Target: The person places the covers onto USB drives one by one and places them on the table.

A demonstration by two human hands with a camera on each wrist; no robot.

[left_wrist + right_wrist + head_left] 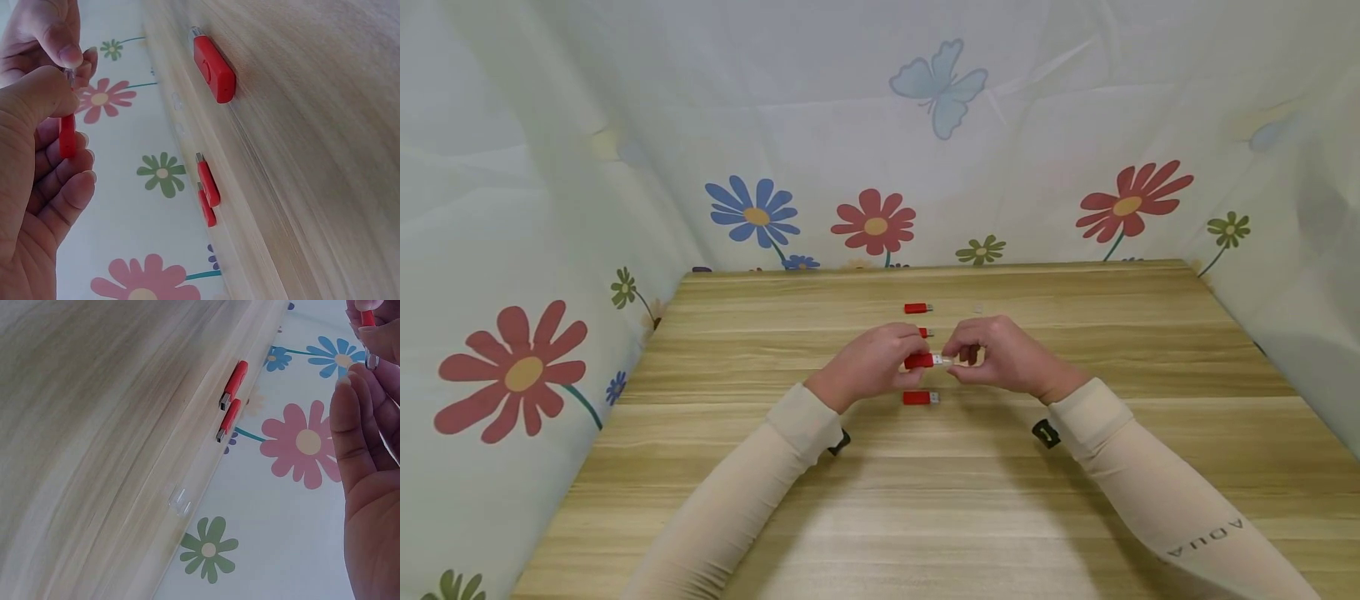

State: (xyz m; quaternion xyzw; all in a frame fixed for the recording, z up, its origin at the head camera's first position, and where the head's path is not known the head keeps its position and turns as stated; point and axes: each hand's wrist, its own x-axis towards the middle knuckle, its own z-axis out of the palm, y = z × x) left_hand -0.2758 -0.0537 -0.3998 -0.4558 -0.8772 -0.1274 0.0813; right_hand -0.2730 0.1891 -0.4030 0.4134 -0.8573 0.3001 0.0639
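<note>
On the table point(880, 508), three USB sticks point(915, 398), perhaps two caps point(179, 495).

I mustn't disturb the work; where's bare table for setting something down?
The table is bare between the sleeves, from the left hand to the left edge, and from the right hand to the right edge. The middle is crowded: red USB sticks in a column, both hands, and clear pieces towards the back.

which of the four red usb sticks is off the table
The held red USB stick, third counting from the far end: the left hand grips it, while the other three sticks lie on the table.
</note>
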